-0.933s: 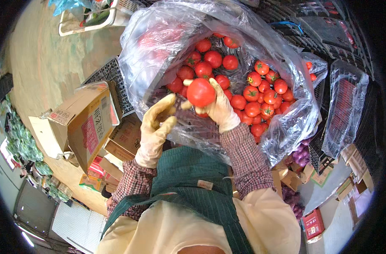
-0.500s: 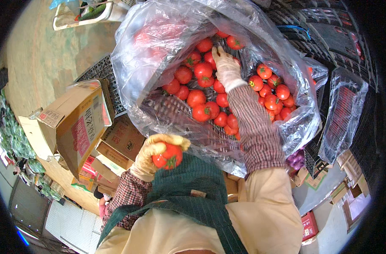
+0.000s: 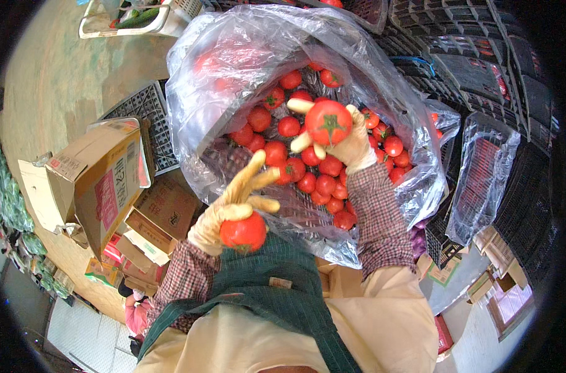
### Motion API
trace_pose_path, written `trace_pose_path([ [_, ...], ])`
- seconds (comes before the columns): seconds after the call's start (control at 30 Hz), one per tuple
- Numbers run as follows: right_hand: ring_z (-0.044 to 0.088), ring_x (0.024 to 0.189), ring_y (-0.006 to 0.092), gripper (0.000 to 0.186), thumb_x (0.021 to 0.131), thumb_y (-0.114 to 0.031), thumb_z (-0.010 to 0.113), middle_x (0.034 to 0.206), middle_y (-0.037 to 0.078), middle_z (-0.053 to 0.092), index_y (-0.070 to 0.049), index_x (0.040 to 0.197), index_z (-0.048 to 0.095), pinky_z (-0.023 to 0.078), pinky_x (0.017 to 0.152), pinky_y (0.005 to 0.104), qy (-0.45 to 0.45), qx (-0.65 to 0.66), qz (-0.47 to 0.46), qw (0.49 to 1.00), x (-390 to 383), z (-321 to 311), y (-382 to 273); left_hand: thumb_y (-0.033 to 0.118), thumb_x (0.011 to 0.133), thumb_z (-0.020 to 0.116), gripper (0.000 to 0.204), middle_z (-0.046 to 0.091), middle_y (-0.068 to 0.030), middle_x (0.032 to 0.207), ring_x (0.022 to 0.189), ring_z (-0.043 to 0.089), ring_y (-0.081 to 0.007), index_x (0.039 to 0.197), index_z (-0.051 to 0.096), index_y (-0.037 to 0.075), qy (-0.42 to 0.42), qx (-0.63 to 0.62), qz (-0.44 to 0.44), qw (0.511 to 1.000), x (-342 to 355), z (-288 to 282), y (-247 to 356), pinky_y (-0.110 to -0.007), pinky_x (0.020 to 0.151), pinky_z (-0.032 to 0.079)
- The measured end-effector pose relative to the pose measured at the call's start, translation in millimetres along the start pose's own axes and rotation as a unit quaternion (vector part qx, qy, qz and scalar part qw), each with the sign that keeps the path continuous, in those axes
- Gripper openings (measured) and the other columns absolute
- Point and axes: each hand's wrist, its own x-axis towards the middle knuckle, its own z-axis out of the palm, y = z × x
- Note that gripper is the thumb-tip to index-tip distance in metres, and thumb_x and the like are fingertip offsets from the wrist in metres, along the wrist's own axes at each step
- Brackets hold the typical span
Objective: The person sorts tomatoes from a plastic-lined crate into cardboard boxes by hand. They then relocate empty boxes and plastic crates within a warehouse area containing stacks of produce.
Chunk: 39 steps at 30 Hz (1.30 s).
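My right hand (image 3: 354, 148), in a pale yellow glove, grips a large red tomato (image 3: 328, 122) above the middle of a clear plastic bag (image 3: 193, 118). Its green star-shaped stem end faces up. Nearer my body, my left hand (image 3: 228, 202) carries another tomato (image 3: 243, 231) against its palm, with thumb and fingers spread past it toward the bag. The bag lines a dark crate, whose mesh shows through the plastic. Loose tomatoes (image 3: 325, 184) lie inside the bag, several in the middle and a further cluster (image 3: 393, 147) on the right.
Cardboard boxes (image 3: 112, 180) stand to the left, beside a black mesh crate (image 3: 147, 121). A white basket (image 3: 124, 30) with green vegetables sits at the far left. Stacked black crates (image 3: 457, 68) fill the far right, near a plastic-covered crate (image 3: 482, 180).
My right hand has lifted a tomato out of the pile and drawn it nearer. The left hand's fingers have spread and reach closer to the bag, its tomato still held.
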Motion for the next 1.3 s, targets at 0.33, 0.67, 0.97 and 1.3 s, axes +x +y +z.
trace_pose_path([
  [0.33,0.053,0.046,0.0084,0.04,0.092,-0.037,0.05,0.06,0.006,0.063,-0.004,0.079,0.067,0.042,0.044,0.025,0.328,-0.506,-0.081,0.793,1.6,46.6,9.4,0.024,0.074,0.073,0.092,0.039,-0.0254,0.138,0.101,0.063,-0.0399,0.149,0.02,0.019,-0.091,-0.17,-0.099,0.976,14.0,7.2,14.4,-0.038,0.063,0.061],
  [0.67,0.062,0.081,0.0109,0.03,0.095,-0.026,0.052,0.103,0.011,0.069,-0.002,0.106,0.067,0.048,0.071,0.0253,0.254,-0.638,-0.374,0.624,-26.7,156.6,-121.2,0.021,0.075,0.069,0.094,0.036,-0.0262,0.139,0.11,0.057,-0.0417,0.149,0.012,0.014,-0.06,-0.276,-0.117,0.952,1.7,11.5,-10.5,-0.04,0.058,0.062],
  [0.97,0.061,0.096,0.0312,0.033,0.077,-0.025,0.07,0.105,0.016,0.06,-0.012,0.107,0.065,0.05,0.079,0.0416,0.489,-0.842,-0.141,0.179,112.3,-81.9,-45.0,0.015,0.074,0.071,0.092,0.034,-0.0224,0.142,0.122,0.049,-0.0398,0.148,0.017,0.014,-0.061,-0.329,-0.131,0.933,-3.7,-6.5,-15.7,-0.042,0.064,0.062],
  [1.3,0.059,0.1,0.0299,0.052,0.071,-0.026,0.078,0.109,0.013,0.06,-0.008,0.115,0.058,0.048,0.086,0.0403,0.524,-0.641,-0.26,0.497,70.5,-64.0,-21.6,0.01,0.073,0.071,0.093,0.034,-0.0222,0.141,0.124,0.047,-0.0401,0.149,0.018,0.023,0.0,-0.326,-0.089,0.941,-10.1,-3.2,-5.9,-0.044,0.064,0.062],
])
